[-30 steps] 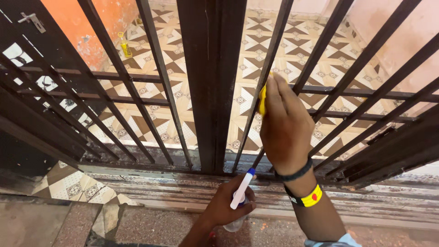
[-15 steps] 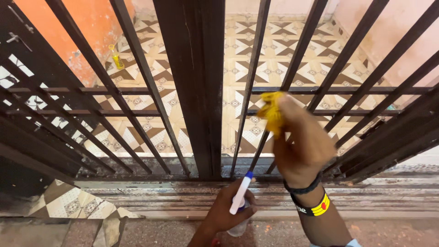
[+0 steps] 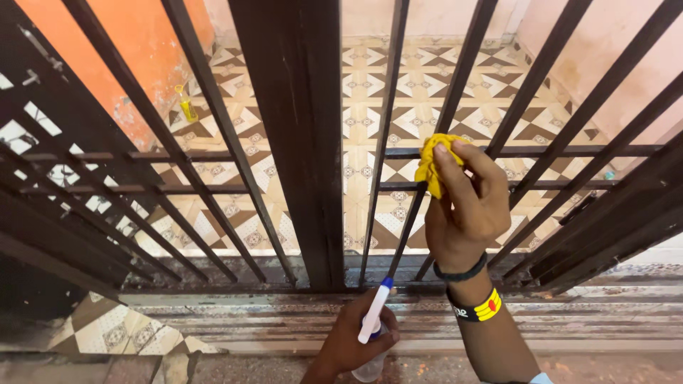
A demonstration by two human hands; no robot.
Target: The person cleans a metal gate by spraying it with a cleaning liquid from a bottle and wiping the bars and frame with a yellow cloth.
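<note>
A yellow cloth point(image 3: 432, 165) is gripped in the right hand point(image 3: 462, 213), the fingers being closed around it; the cloth is pressed against one of the dark bars point(image 3: 418, 201) of a metal gate point(image 3: 292, 142), just below the upper of two horizontal rails on the right section. A black band and a yellow-and-black wristband point(image 3: 475, 307) are worn on the right wrist. A spray bottle point(image 3: 373, 327) with a white trigger head and a blue tip is held in the left hand point(image 3: 348, 341), lower in the view and close to the body; the fingers are wrapped around its neck, and the clear body of the bottle is partly hidden beneath the palm. The two hands are kept apart, the right raised at the bars and the left down near the stepped threshold point(image 3: 356, 316) at the foot of the gate. A wide dark post is seen at the middle of the gate, left of both hands. Beyond the bars a patterned tiled floor point(image 3: 427, 85) in cream and brown is visible; a small yellow bottle point(image 3: 187, 107) is stood on it at the far left, beside an orange wall point(image 3: 135, 50); a pale pink wall is seen on the right.
</note>
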